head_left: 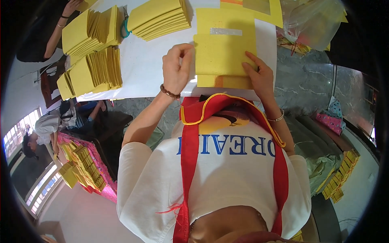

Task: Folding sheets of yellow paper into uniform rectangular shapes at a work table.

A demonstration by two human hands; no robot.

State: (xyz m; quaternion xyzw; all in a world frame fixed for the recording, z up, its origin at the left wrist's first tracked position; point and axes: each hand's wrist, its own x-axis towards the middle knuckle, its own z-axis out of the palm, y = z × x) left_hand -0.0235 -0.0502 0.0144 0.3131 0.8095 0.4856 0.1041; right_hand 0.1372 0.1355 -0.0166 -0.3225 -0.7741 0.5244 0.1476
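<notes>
A folded yellow paper sheet [223,52] lies in front of me at the table's near edge. A pale, shiny strip [225,31] crosses its far part, and an orange patch shows on its near flap. My left hand [177,68] is closed beside the sheet's left edge, fingertips curled in; whether they pinch anything is hidden. On the sheet's right side rests my right hand [259,76], its index finger and thumb stretched out and apart on the paper.
Stacks of folded yellow paper [160,18] stand at the far left of the white table [142,69], with teal-handled scissors [125,27] between them. A clear plastic bag [312,22] sits far right. Another person's arm [56,36] reaches in at the upper left.
</notes>
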